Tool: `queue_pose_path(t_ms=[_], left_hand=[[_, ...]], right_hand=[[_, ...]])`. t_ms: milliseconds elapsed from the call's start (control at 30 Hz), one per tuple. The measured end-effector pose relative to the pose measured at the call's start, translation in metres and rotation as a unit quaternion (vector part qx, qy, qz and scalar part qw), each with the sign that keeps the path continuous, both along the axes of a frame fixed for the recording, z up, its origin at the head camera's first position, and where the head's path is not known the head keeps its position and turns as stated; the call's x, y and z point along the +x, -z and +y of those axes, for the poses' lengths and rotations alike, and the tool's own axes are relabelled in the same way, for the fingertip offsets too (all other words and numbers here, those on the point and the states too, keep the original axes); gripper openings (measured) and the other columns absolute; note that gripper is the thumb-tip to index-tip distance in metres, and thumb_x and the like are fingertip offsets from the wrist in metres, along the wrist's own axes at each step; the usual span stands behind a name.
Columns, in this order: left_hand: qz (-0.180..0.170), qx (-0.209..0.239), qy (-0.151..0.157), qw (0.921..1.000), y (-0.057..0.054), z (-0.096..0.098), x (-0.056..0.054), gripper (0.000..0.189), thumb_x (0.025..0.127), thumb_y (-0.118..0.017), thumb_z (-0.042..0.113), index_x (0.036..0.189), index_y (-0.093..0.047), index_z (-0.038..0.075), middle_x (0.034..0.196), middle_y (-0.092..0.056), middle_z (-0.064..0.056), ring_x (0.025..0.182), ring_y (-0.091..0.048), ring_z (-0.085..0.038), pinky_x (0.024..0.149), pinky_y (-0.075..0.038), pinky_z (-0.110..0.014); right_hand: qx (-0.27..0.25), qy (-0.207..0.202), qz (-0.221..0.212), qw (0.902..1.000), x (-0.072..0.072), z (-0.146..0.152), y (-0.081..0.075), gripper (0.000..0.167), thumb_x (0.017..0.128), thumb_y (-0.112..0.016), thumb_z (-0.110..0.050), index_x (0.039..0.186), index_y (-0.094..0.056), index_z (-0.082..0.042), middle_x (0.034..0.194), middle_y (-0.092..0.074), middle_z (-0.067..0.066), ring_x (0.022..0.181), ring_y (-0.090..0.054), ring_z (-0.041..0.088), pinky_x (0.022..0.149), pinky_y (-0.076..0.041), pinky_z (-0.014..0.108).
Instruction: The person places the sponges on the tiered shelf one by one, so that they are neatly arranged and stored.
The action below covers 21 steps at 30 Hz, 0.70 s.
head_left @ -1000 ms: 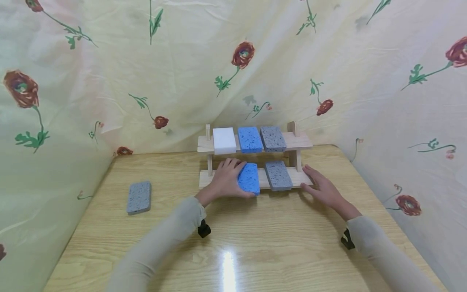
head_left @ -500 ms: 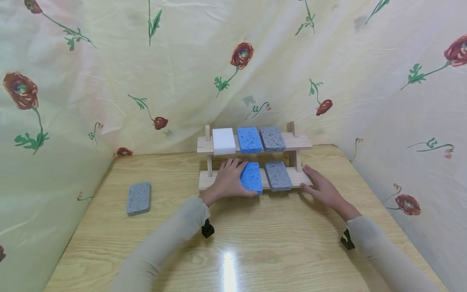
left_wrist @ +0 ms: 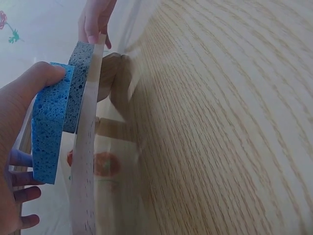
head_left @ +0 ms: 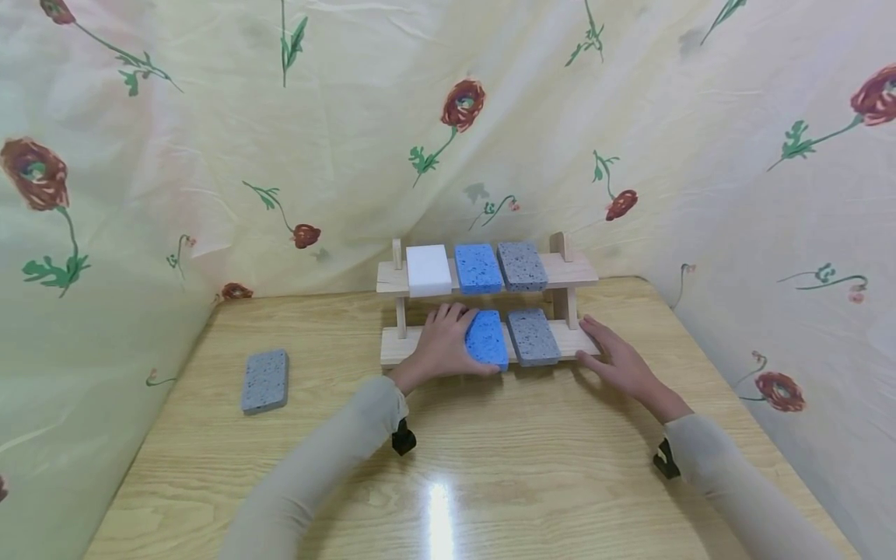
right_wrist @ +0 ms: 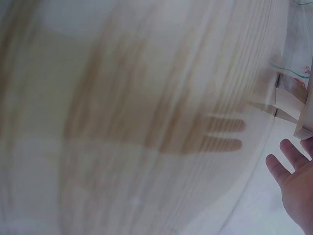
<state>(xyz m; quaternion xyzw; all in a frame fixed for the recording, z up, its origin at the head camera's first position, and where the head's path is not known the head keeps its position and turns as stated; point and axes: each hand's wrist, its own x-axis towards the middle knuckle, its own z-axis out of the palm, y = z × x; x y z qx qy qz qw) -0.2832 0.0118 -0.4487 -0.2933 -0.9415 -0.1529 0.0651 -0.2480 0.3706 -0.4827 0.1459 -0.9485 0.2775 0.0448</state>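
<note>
In the head view my left hand (head_left: 442, 344) grips a blue speckled sponge (head_left: 488, 339) over the lower board of a two-tier wooden rack (head_left: 571, 341). Its thumb lies on the sponge's front edge, with the fingers toward the back edge. In the left wrist view the blue sponge (left_wrist: 51, 125) stands beside a grey sponge (left_wrist: 79, 85), its thumb-side end close to it. That dark grey sponge (head_left: 533, 337) lies on the lower board, to the right. My right hand (head_left: 619, 363) holds the board's right end, thumb in front and fingers at the side.
On the upper tier lie a white sponge (head_left: 428, 270), another blue sponge (head_left: 479, 268) and another grey sponge (head_left: 522, 266). A lighter grey sponge (head_left: 265, 381) rests on the wooden table (head_left: 532, 467) at the left. Flowered cloth (head_left: 336, 155) hangs behind and at the sides.
My left hand has slid the blue sponge slightly to the right along the lower board, closer to the grey sponge. The right hand stays at the board's end.
</note>
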Motion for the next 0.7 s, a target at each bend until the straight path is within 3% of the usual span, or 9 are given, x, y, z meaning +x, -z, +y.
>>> queue_pose_path(t_ms=[200,700], left_hand=[[-0.009,0.011,0.001,0.9999,-0.0009,0.0019,-0.0008,0.115,0.066,-0.081,0.073,0.154,-0.044,0.010,0.152,-0.045,-0.015,0.140,-0.041,-0.035,0.114,-0.037,-0.057],[-0.011,-0.006,-0.006,0.9999,-0.0014,0.0066,-0.0040,0.115,0.066,-0.075,0.080,0.155,-0.044,0.012,0.151,-0.046,-0.013,0.141,-0.041,-0.033,0.115,-0.037,-0.056]], right_hand=[[0.000,0.002,-0.002,1.0000,0.0008,-0.0005,-0.0012,0.072,0.101,-0.061,-0.035,0.157,-0.033,0.000,0.165,-0.026,0.025,0.150,-0.024,0.051,0.118,-0.022,0.067],[0.006,0.002,-0.008,1.0000,0.0004,0.0003,-0.0003,0.073,0.101,-0.060,-0.036,0.158,-0.032,0.001,0.166,-0.023,0.023,0.151,-0.023,0.051,0.119,-0.021,0.067]])
